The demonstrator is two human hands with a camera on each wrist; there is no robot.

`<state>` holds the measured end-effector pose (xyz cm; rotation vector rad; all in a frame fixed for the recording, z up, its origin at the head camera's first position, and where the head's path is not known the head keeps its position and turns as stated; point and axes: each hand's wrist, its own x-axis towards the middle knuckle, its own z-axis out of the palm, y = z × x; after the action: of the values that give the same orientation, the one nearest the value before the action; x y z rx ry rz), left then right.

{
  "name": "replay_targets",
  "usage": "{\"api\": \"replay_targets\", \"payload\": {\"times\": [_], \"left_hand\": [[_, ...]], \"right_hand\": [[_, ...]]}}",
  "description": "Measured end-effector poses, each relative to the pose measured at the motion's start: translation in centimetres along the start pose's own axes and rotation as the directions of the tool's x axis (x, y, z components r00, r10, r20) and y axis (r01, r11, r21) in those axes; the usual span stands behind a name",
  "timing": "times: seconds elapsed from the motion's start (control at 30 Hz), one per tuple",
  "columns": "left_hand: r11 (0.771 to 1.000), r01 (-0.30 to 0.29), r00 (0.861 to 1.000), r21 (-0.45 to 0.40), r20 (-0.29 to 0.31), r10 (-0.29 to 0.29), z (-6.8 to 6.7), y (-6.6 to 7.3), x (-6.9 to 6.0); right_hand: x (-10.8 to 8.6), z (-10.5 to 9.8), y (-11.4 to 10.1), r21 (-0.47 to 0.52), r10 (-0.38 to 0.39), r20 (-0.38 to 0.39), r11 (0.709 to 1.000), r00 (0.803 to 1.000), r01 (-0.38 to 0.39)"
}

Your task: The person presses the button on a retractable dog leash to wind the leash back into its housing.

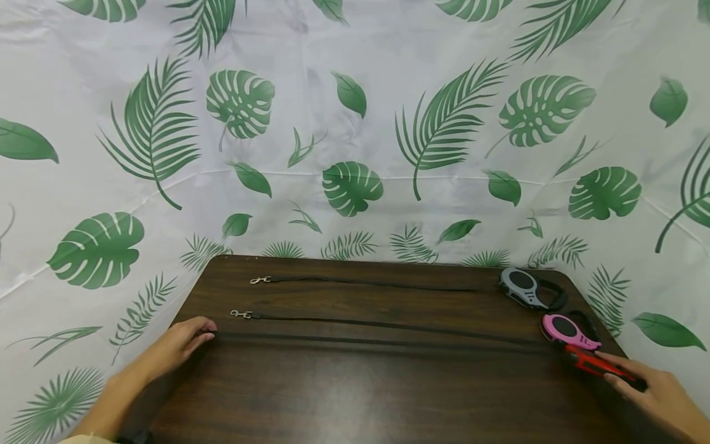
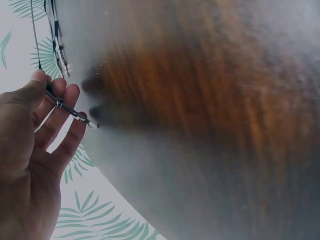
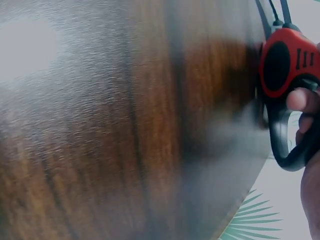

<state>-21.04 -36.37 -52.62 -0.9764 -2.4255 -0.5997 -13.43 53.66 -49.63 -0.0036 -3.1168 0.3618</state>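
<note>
My right hand (image 1: 660, 391) grips the black handle of a red retractable dog leash (image 1: 590, 359) at the table's right side; in the right wrist view, fingers pass through its handle loop. From it a black cord (image 1: 355, 341) runs straight and taut across to the left. At the left edge, my left hand (image 1: 183, 342) pinches the cord's far end between thumb and fingers. The left wrist view shows the metal clip (image 2: 75, 113) lying along those fingers. A pink leash (image 1: 582, 340) lies right behind the red one.
A grey leash (image 1: 534, 297) sits at the back right corner. Its cord (image 1: 355, 282) and the pink leash's cord (image 1: 355, 322) lie stretched leftward, ending in metal clips. Behind the brown table (image 1: 355, 394) hangs a leaf-patterned sheet (image 1: 299, 148).
</note>
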Motion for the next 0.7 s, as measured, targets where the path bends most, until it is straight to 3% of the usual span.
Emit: {"api": "replay_targets", "payload": {"times": [0.37, 0.47, 0.7], "left_hand": [[0.993, -0.081, 0.995, -0.086, -0.071, 0.075, -0.3, -0.4, 0.9], [0.993, -0.091, 0.994, -0.072, -0.068, 0.086, -0.5, -0.3, 1.4], [0.997, -0.051, 0.998, -0.064, -0.031, 0.049, -1.3, 0.1, 2.1]], "right_hand": [[0.8, -0.7, -0.1, 0.141, 0.015, -0.204, 0.99, 0.979, 0.014], [1.3, -1.2, -0.1, 0.173, 0.023, -0.202, 0.985, 0.979, 0.013], [2.3, -2.2, 0.4, 0.246, 0.066, -0.119, 0.969, 0.991, -0.035]]}}
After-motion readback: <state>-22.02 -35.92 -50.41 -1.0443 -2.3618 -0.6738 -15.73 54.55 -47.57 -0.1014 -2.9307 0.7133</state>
